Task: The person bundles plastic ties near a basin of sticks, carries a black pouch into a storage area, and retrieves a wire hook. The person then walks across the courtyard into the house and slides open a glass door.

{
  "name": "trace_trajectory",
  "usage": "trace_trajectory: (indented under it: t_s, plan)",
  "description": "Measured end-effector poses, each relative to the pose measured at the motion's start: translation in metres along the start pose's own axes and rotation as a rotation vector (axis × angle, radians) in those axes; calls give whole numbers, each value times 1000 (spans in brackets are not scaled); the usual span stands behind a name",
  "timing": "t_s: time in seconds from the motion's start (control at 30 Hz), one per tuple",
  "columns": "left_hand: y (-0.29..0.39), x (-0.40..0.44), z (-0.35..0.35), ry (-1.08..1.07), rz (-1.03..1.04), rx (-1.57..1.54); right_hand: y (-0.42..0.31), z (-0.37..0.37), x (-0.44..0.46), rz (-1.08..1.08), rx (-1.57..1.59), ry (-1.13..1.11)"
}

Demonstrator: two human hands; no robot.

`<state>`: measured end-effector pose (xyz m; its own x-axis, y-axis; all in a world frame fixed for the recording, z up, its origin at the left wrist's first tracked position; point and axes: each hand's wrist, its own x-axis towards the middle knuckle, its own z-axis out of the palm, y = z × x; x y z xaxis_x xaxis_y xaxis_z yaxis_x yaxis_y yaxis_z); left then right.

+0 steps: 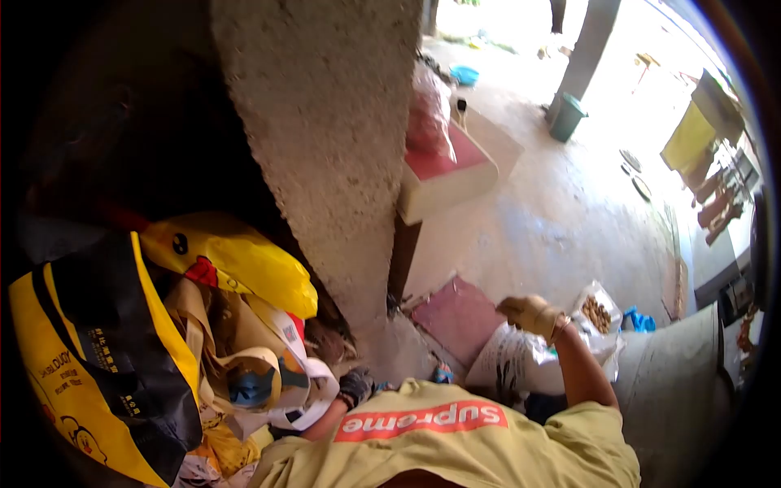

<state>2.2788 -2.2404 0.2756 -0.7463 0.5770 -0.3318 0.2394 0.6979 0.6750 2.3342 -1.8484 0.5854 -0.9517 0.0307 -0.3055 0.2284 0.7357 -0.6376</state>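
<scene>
My left hand [355, 386], in a dark grey glove, is low beside a heap of bags, near the foot of the concrete pillar. Its fingers are too dark and small to make out. Raised over a white printed sack [511, 358] is my right hand [530, 315], in a tan glove with a band at the wrist. Its fingers point left, loosely bent, with nothing visible in them. Behind it a reddish square board [458, 317] rests on the floor. To the right, a white plastic bag [598, 307] holds small brown pieces.
At left stand a black-and-yellow bag [106, 366], a yellow duck-face bag [236, 256] and brown paper bags [213, 325]. A concrete pillar [325, 122] rises ahead. Beyond are a red-topped box [447, 175], green bin [568, 118] and blue basin [464, 76]. A grey metal surface [671, 382] stands right.
</scene>
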Motion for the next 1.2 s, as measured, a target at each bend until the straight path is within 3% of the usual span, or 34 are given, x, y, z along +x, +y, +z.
trace_trajectory:
  t_s: [0.03,0.07,0.1,0.23,0.3,0.37,0.47,0.57,0.7,0.83,0.9,0.93,0.97,1.0,1.1,1.17,1.2]
  plan:
    - [1,-2,-4,58,140,102,11,5,0,-120,31,63]
    - [67,-21,-47,54,-145,-87,-1,3,-3,36,235,45]
    - [58,-18,-39,78,-191,-97,-18,0,-6,188,433,35]
    - [40,-22,-34,76,-45,-171,-34,1,-13,225,420,70]
    - [24,-24,-26,52,-53,-202,-36,3,-15,209,431,110]
    - [32,-22,-31,-19,-190,-305,-35,7,-19,235,469,123]
    - [52,-30,-46,-21,-119,-128,-35,11,-24,234,409,113]
    - [29,-25,-30,-58,-187,-284,-43,13,-30,259,415,116]
    - [45,-33,-41,-65,-182,-273,-47,16,-35,218,419,116]
    - [20,-27,-20,-50,-143,-180,-51,16,-40,249,363,70]
    - [6,-22,-10,-60,-209,-378,-49,17,-40,231,397,71]
    - [48,-36,-42,-33,-163,-185,-48,16,-39,215,393,58]
    - [33,-30,-31,-20,-164,-184,-45,17,-37,203,391,57]
    - [3,-22,-10,-22,-178,-316,-40,19,-34,171,409,79]
    - [24,-27,-26,-45,-261,-461,-34,17,-29,59,418,88]
    - [60,-36,-48,-75,-347,-530,-38,11,-27,130,404,66]
    - [33,-26,-27,-56,-403,-723,-34,10,-26,89,373,74]
